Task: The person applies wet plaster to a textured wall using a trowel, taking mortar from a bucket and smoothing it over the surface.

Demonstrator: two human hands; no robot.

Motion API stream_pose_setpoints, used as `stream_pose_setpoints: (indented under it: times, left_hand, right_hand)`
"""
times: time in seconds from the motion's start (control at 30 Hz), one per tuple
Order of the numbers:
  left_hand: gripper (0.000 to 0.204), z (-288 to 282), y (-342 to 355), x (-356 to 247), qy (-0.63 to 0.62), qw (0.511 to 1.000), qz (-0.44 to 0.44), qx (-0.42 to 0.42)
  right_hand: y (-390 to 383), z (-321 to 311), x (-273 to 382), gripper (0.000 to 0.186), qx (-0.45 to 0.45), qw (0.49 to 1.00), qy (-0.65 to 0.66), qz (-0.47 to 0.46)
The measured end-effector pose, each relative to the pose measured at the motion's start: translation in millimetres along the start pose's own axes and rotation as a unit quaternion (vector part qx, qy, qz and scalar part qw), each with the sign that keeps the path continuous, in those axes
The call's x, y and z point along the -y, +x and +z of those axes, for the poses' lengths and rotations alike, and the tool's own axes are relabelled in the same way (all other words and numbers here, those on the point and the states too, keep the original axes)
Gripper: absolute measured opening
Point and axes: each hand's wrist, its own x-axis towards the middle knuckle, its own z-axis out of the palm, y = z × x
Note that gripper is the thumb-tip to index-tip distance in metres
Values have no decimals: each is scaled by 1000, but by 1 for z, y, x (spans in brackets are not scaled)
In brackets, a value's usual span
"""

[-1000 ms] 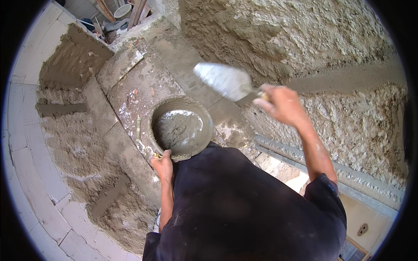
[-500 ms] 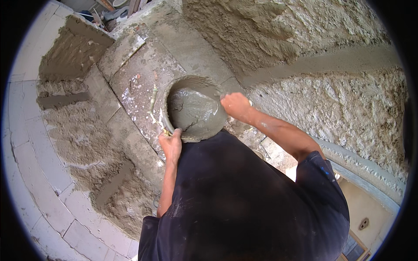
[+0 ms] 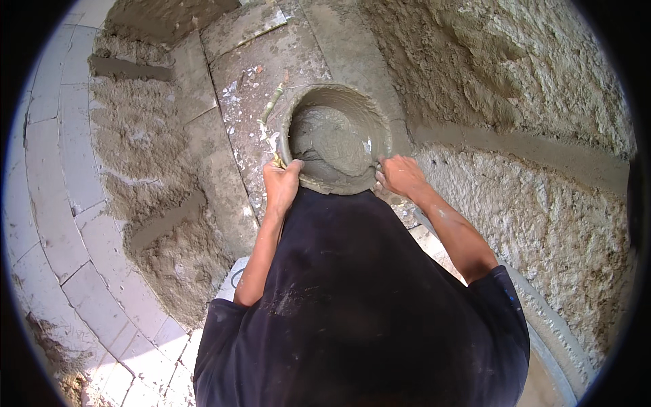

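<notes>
A round, mortar-caked bucket (image 3: 388,125) stands in front of my body, with wet grey mortar (image 3: 339,136) inside. My left hand (image 3: 281,183) grips its near left rim, thumb over the edge and fingers outside. At the near right rim is my right hand (image 3: 401,176), its fingers curled closed. Mortar and the hand itself hide what those fingers hold; whether it is the rim or a tool handle I cannot make out. A curved ridge runs through the mortar near the right hand.
A bamboo-like stick (image 3: 272,102) lies left of the bucket among white debris. Rough mortared wall (image 3: 495,61) rises on the right, crossed by a smooth band (image 3: 529,150). On the left are rough mortar patches (image 3: 142,129) beside pale blocks (image 3: 61,169).
My right hand has come down along the bucket's right side toward its near rim. The mortar surface has changed shape. My left hand keeps its grip; the view has shifted.
</notes>
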Motion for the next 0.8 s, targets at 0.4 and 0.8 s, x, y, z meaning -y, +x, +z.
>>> stream_pose_setpoints:
  times: [0.4,0.8]
  left_hand:
    - [15,1,53,11,-21,991,-101,-91]
    - [13,12,145,-44,-13,997,-73,-23]
  right_hand:
    - [-21,-196,-32,22,97,882,456,-73]
    - [44,-219,-142,28,-300,913,171,216]
